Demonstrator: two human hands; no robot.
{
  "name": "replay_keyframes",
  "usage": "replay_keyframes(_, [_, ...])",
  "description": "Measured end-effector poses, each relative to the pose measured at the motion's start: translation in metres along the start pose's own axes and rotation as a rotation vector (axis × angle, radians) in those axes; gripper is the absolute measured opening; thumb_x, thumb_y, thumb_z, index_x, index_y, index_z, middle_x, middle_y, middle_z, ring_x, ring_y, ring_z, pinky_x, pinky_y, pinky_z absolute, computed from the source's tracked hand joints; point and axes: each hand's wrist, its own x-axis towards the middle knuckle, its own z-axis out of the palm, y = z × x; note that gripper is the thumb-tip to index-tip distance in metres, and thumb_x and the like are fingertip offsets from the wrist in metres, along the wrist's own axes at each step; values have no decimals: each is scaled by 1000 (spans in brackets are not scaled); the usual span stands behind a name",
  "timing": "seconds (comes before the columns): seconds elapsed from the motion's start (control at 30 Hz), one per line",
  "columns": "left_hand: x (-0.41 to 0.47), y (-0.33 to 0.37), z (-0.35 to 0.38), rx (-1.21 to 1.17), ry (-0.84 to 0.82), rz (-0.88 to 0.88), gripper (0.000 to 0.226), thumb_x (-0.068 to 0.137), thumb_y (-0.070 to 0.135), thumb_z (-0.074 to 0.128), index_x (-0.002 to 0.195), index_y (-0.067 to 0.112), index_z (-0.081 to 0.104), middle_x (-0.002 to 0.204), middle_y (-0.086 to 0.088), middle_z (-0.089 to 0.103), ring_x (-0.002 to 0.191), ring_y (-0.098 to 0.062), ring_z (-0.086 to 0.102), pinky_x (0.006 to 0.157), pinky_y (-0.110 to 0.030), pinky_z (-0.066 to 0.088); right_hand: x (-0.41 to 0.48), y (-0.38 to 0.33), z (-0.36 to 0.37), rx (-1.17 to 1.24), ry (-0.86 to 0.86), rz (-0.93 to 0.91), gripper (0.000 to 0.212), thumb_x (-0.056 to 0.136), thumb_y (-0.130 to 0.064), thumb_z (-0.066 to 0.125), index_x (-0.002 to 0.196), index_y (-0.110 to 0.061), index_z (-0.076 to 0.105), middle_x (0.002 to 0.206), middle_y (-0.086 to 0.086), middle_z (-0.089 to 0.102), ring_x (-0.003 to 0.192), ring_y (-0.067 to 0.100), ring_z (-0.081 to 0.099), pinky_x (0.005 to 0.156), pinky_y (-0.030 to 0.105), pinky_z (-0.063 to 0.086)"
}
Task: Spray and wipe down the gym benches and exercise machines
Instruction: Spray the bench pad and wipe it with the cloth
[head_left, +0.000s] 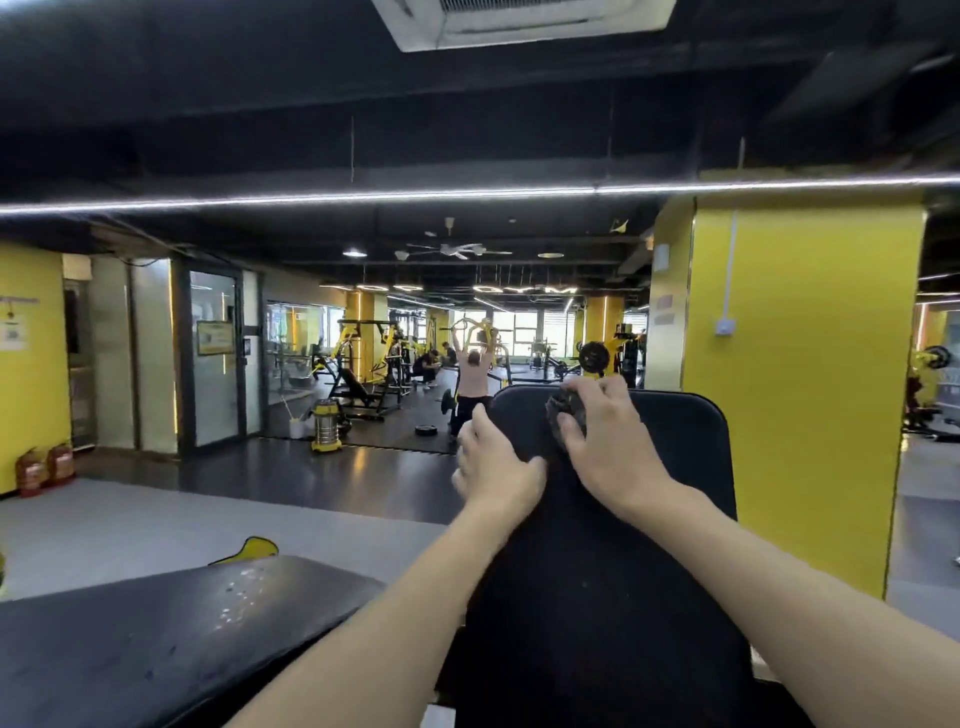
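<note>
Both your arms are bare along all the length that shows. Your left forearm (374, 613) and right forearm (779, 571) fill the lower middle and lower right of the frame, smooth and rounded, narrowing toward the wrists. Your left hand (496, 475) and right hand (610, 441), just right of centre, are bare too. The left hand's outer edge is blurred.

Yellow pillar (805, 364); steel vacuum (326, 423)

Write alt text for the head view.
A right hand presses a dark cloth against the top of a black pad; the left hand holds the pad's left edge. Behind stand a yellow pillar and a vacuum.
</note>
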Motion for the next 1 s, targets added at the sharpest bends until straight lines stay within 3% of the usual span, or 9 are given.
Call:
replay_keyframes(0.13, [22, -9, 1, 117, -102, 88, 85, 80, 36, 81, 142, 15, 26, 143, -3, 32, 131, -26, 44, 106, -52, 42, 23, 13, 17, -137, -19, -189, 40, 97, -16, 56, 136, -15, 48, 131, 8, 34, 118, 25, 45, 100, 37, 45])
replay_keyframes(0.3, [46, -27, -1, 94, -207, 103, 73, 77, 41, 83, 128, 17, 37, 131, -3, 50, 122, -26, 53, 100, -47, 48, 16, 34, 39, -561, -18, -360, 63, 77, -18, 72, 135, -13, 50, 129, 14, 47, 102, 34, 52, 81, 43, 48])
replay_keyframes(0.43, [56, -32, 1, 88, -229, 77, 67, 74, 44, 83, 117, 25, 36, 120, 5, 56, 112, -25, 58, 97, -48, 50, 19, 38, 46, -541, 43, -488, 79, 63, -4, 74, 136, -8, 45, 121, 16, 52, 98, 34, 53, 81, 43, 52])
replay_keyframes(0.5, [57, -35, 4, 54, -226, 64, 68, 72, 45, 83, 119, 26, 38, 121, 7, 56, 113, -25, 58, 97, -48, 49, 34, 30, 50, -415, 104, -452, 67, 72, 2, 68, 133, -4, 43, 120, 16, 50, 100, 33, 54, 86, 40, 52])
replay_keyframes(0.6, [56, -40, 7, 31, -229, 100, 74, 64, 54, 78, 121, 26, 39, 124, 8, 57, 113, -25, 59, 95, -49, 50, 44, 17, 59, -272, 191, -293, 43, 77, 6, 73, 118, 5, 60, 114, 22, 52, 97, 34, 59, 83, 37, 55])
replay_keyframes(0.67, [55, -41, 8, 56, -215, 116, 67, 68, 44, 74, 122, 24, 39, 123, 4, 56, 109, -25, 59, 92, -49, 52, 35, 16, 69, -358, 209, -393, 43, 70, 5, 79, 111, 6, 66, 105, 23, 57, 91, 36, 60, 76, 42, 58])
replay_keyframes(0.73, [56, -41, 7, 81, -219, 132, 59, 71, 34, 66, 121, 21, 38, 122, 0, 56, 106, -27, 58, 90, -49, 52, 24, 20, 72, -431, 119, -552, 46, 74, -2, 76, 118, 1, 64, 111, 20, 57, 92, 35, 58, 77, 44, 56])
replay_keyframes(0.83, [58, -42, 6, 35, -238, 149, 71, 70, 44, 79, 123, 22, 39, 122, 2, 56, 109, -24, 59, 92, -47, 52, 37, 31, 58, -545, 33, -699, 50, 72, -5, 74, 120, -6, 65, 118, 15, 59, 97, 33, 58, 79, 43, 54])
replay_keyframes(1.0, [59, -43, 3, 6, -259, 150, 75, 66, 49, 81, 123, 24, 40, 123, 5, 55, 111, -23, 58, 94, -47, 52, 52, 19, 70, -448, 220, -449, 45, 72, 7, 68, 116, -3, 66, 112, 16, 60, 94, 33, 54, 80, 45, 54])
